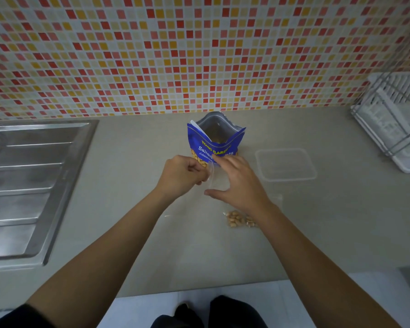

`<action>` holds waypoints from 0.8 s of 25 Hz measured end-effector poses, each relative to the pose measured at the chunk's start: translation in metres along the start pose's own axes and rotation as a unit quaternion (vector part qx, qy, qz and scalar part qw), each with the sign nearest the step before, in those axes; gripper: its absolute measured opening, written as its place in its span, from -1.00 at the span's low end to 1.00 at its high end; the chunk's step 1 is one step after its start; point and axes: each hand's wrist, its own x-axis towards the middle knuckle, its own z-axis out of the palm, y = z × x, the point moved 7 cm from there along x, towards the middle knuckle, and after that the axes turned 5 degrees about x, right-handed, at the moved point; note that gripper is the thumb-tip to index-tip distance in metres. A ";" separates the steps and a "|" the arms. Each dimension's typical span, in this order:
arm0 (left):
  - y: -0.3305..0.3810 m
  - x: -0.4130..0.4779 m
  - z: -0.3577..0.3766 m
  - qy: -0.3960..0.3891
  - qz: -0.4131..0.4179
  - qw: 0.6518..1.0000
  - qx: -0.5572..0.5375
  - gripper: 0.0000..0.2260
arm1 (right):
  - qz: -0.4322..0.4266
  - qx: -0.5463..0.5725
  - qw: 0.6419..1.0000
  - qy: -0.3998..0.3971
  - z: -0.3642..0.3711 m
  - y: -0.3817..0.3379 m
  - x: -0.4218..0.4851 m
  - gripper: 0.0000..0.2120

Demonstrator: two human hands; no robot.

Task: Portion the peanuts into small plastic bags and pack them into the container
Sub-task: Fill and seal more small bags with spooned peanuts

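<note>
At the middle of the grey surface [140, 209], just in front of the upright blue foil pouch of salted peanuts [213, 143], we have both hands on a small clear plastic bag [211, 178]. We judge this to be the start of another portion: the bag looks empty and we seem to be working its mouth apart.

Our left hand [180, 176] is curled tight, with the thumb and bent fingers pinching the bag's near edge. Our right hand [239, 183] is mostly spread. Its fingers lie nearly straight and reach up to the bag's top edge, close against the front of the pouch, while the thumb stretches out towards the left hand. We see no curl round anything there; the film is too faint to show exactly where the fingertips meet it.

The pouch stands torn open, its silver lining showing and its mouth gaping towards us. One filled little clear bag of peanuts [238, 218] lies flat on the surface beside our right wrist, not yet packed. The clear rectangular plastic container [285, 164] sits to the right of the pouch, apart from both hands, and seems to hold nothing.

Next, we think, the mouth must be held wide and steady by one hand so the other can bring peanuts across from the pouch. The thin film will likely cling shut, and nuts could spill.
</note>
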 end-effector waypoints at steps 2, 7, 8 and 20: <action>0.001 0.001 -0.001 0.011 0.003 0.999 0.032 -0.94 | -0.015 -0.002 1.000 0.027 -0.001 0.001 0.000 -0.35; 0.009 0.001 0.001 0.000 0.039 0.996 0.074 -0.94 | 0.013 0.054 0.998 -0.007 0.003 0.008 -0.001 -0.26; 0.012 0.001 0.001 -0.001 0.049 0.995 0.083 -0.93 | 0.015 0.052 0.998 -0.015 0.003 0.009 0.000 -0.24; 0.021 0.006 -0.010 0.028 0.042 0.997 0.059 -0.91 | -0.004 0.118 0.989 0.087 -0.021 0.007 -0.001 -0.56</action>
